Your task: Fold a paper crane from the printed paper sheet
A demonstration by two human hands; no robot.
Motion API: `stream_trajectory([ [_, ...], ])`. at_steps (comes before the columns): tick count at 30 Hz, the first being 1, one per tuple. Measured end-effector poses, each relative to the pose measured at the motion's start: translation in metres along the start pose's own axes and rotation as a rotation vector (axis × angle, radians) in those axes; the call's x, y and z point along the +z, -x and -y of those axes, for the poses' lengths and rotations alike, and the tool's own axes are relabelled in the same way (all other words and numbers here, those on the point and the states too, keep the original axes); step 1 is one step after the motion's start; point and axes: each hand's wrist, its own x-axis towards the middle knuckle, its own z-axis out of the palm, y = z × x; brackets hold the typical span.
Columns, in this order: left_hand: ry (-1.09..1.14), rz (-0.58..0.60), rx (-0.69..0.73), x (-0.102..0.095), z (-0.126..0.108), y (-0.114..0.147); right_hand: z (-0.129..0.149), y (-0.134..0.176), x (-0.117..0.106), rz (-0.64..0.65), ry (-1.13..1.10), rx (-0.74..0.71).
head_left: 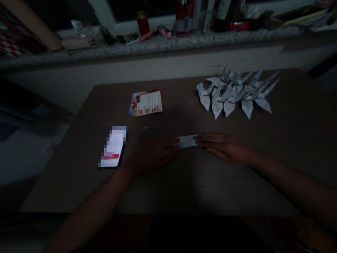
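A narrow piece of folded printed paper [187, 141] lies at the middle of the table, its two ends covered by my fingers. My left hand [158, 151] presses on the left end, fingers close together. From the other side, my right hand [223, 147] grips the right end between thumb and fingers, the hand low against the tabletop. Farther back on the right stands a cluster of several folded paper cranes [234, 92], made of similar printed paper.
A lit phone [113, 147] lies left of my left hand. Printed cards [147, 103] rest behind it, with small white slivers [145, 128] nearby. Beyond the wooden table [168, 196], a stone windowsill [110, 49] carries a red can [184, 21], a dark bottle [222, 15] and clutter.
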Motion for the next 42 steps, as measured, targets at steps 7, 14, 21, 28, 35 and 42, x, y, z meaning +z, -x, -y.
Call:
stream_trajectory([
  [7, -0.012, 0.065, -0.059, 0.002, -0.005, -0.002, -0.001, 0.0, -0.001, 0.015, 0.023, -0.011],
  [14, -0.079, 0.04, -0.081, 0.005, -0.014, -0.008, -0.006, 0.003, 0.002, 0.049, 0.012, -0.018],
  [21, -0.076, 0.037, -0.125, 0.007, -0.021, -0.007, -0.015, 0.009, -0.01, 0.099, -0.016, -0.017],
  [28, -0.087, 0.042, -0.136, 0.007, -0.022, -0.007, -0.019, 0.017, -0.017, 0.08, 0.07, -0.004],
  [35, -0.079, 0.029, -0.113, 0.006, -0.019, -0.009, -0.019, 0.015, -0.012, 0.083, 0.129, -0.045],
  [42, -0.087, -0.028, -0.165, 0.005, -0.015, -0.01, -0.004, 0.007, -0.01, 0.048, 0.14, -0.091],
])
